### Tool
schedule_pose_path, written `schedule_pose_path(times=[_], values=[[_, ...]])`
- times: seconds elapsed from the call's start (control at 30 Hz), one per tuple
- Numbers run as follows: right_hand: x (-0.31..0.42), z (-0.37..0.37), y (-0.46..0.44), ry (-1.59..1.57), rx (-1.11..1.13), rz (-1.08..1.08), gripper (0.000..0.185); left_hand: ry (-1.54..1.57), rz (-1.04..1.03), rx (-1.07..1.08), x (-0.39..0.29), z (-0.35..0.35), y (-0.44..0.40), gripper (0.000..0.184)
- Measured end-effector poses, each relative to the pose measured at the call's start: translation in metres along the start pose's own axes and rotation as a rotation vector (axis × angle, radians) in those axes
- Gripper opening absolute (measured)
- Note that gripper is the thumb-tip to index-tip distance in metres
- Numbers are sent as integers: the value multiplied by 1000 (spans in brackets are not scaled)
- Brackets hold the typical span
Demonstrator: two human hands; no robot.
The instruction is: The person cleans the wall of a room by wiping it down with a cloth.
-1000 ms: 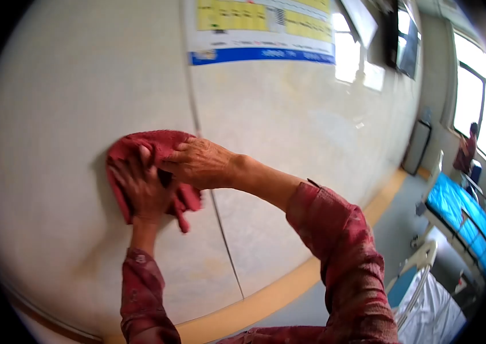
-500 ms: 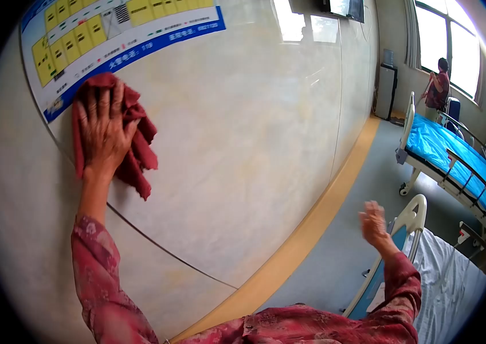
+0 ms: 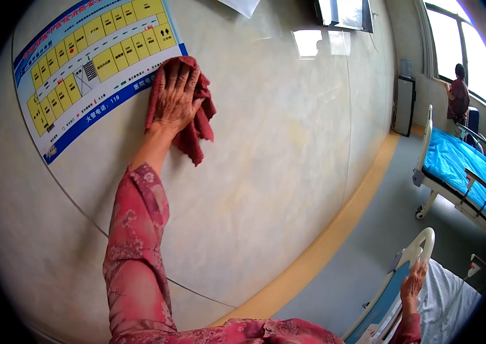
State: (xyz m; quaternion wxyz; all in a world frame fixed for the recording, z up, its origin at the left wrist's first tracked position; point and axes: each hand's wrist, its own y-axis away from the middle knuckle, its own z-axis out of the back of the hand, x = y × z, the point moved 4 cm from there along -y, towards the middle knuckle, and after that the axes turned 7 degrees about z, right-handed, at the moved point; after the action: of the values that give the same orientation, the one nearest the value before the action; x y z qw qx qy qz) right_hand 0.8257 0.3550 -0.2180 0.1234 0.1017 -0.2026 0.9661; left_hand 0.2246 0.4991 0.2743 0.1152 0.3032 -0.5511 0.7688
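Observation:
My left hand [image 3: 175, 106] lies over a dark red cloth [image 3: 202, 129], holding it against the pale marbled wall [image 3: 266, 143]. Its fingers point upward, and loose folds of the cloth hang out to the right of the thumb. The cloth overlaps the lower right border of a blue, white and yellow floor-plan poster [image 3: 97, 103]. Low on the right, my right hand [image 3: 412, 282] has its fingers stretched out beside the end board [image 3: 386, 298] of a near bed. It appears to rest on the board, though the exact contact is unclear.
White sheeting [image 3: 449, 298] covers the near bed. Farther off stands a wheeled bed with blue plastic [image 3: 461, 157] and side rails. A person [image 3: 458, 94] is by the window, near a water dispenser [image 3: 405, 106]. A screen [image 3: 343, 14] is mounted high on the wall.
My left hand and the cloth have slid right along the poster's lower edge. My right hand has come down to the near bed's end board. The view has shifted, showing more of the poster.

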Motion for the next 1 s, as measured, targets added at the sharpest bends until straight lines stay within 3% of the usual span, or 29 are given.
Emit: schedule_pose_path(times=[0.33, 0.6, 0.87, 0.93, 1.0], values=[[23, 19, 7, 22, 132, -13, 69, -130, 175, -205, -36, -57, -98, 77], [23, 23, 8, -48, 82, 5, 58, -90, -23, -213, -61, -104, -142, 69], [26, 27, 6, -55, 110, -11, 54, 16, -130, 74, -143, -178, -132, 71], [26, 26, 6, -71, 99, -24, 52, 230, -144, 179, -169, -176, -116, 70], [25, 26, 7, -45, 96, 5, 50, 89, -183, 574, -200, -140, -101, 67]])
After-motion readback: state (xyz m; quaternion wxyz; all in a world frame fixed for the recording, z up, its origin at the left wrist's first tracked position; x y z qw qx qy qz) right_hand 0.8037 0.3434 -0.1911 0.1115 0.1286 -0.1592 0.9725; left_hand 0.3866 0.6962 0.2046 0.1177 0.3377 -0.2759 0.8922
